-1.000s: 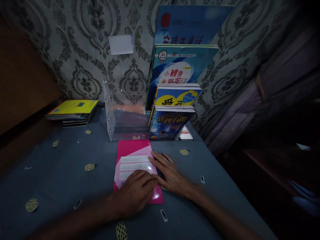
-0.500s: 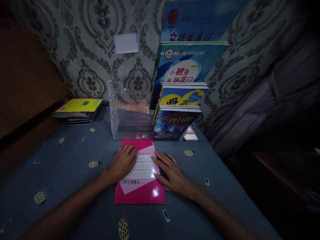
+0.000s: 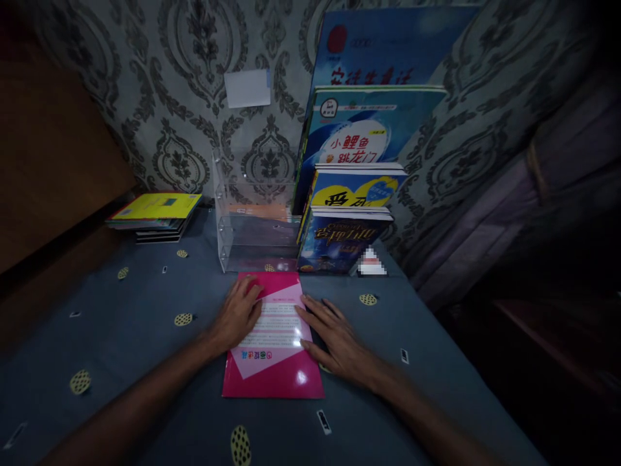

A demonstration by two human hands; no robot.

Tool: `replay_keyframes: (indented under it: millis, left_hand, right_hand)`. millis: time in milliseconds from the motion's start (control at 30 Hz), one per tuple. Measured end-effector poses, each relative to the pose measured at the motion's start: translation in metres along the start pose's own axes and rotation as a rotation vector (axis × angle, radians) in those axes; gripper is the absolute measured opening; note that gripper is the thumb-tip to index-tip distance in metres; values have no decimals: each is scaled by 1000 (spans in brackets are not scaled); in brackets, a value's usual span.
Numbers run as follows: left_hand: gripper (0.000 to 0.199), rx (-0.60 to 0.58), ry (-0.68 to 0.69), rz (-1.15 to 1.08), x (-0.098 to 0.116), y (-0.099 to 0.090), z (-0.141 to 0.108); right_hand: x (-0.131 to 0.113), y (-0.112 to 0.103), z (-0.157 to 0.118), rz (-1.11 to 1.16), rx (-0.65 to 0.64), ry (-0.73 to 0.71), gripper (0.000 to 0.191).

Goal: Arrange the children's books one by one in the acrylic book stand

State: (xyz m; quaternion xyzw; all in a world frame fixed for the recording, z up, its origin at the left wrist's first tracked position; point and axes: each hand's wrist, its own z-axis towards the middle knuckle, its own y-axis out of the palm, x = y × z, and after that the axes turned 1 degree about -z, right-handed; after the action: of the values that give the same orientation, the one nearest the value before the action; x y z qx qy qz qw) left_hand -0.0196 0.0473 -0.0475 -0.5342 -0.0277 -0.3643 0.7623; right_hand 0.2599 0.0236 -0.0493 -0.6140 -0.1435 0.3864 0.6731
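Note:
A pink book [image 3: 276,382] lies flat on the cloth, its text upside down from where I look. My left hand [image 3: 237,316] rests over the book's left edge, fingers slightly bent and parted, the tips on the cover. Along the right edge lies my right hand [image 3: 334,336] with its fingers stretched out and spread, the tips touching the cover. Neither hand grips the book. Just beyond the book stands a clear tiered rack [image 3: 222,243], and its right half holds several upright books, a dark blue one [image 3: 342,239] at the front.
A stack of books [image 3: 162,206] with a yellow cover on top lies at the back left. Patterned wallpaper [image 3: 184,155] covers the wall behind the rack. A blurred-out white object [image 3: 371,264] sits right of the rack. On the far right hangs a curtain [image 3: 490,220].
The fingers of my left hand have shifted slightly left on the cover and sit a little further apart. My right hand stays in place. The whole view has shifted slightly.

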Motion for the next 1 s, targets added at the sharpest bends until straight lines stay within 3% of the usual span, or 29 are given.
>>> replay_keyframes:
  millis: [100,267,467,633,700,767,867,1000]
  left_hand:
    - [27,61,-18,-139,-3,0,1]
    - [25,201,-159,-330,-9,-6,7]
    - [38,383,-505,-778,-26,-9,16]
    - [47,457,-764,-1141,-28,-16,19]
    - [47,428,-835,-1248,-23,-20,19]
    - [45,317,-871,-1328,-17,-23,17]
    - [45,139,-858,-1387,-6,-24,13]
    - [52,54,-822,-1416,2,-22,8]
  right_hand:
    - [0,-1,0,0,-5,-1,59]
    - [0,0,0,-11,9,-10,59]
    - [2,2,-1,3,18,-13,59]
    - [1,0,0,16,-3,0,59]
    - [0,-1,1,12,-17,1,59]
    - [0,-1,1,10,-21,0,59]
    - [0,-1,1,11,-12,-2,60]
    - [0,-2,0,22,-11,-1,61]
